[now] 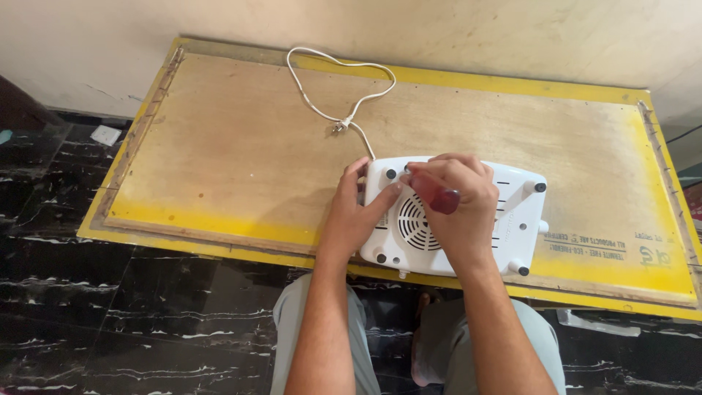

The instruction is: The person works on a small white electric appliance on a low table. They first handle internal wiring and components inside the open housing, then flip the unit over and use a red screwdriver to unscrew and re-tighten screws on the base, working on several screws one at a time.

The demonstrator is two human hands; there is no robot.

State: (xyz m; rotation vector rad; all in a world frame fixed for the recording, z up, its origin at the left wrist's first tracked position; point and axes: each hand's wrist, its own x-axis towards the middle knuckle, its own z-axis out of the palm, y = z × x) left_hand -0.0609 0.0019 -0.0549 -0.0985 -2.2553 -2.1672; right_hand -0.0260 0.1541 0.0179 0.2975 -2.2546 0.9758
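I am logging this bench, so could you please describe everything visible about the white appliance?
The white plastic appliance lies underside up on the yellow-edged plywood board, near its front edge. It shows a round vent grille, black rubber feet and slots. A white cord loops away behind. The left hand steadies it; the right hand holds a red-handled screwdriver on it.

surface: yellow-edged plywood board [234,146] on black marble floor [110,307] | on board: white appliance [512,219] upside down near its front edge | white cord [344,95] looped behind appliance, toward board's back edge
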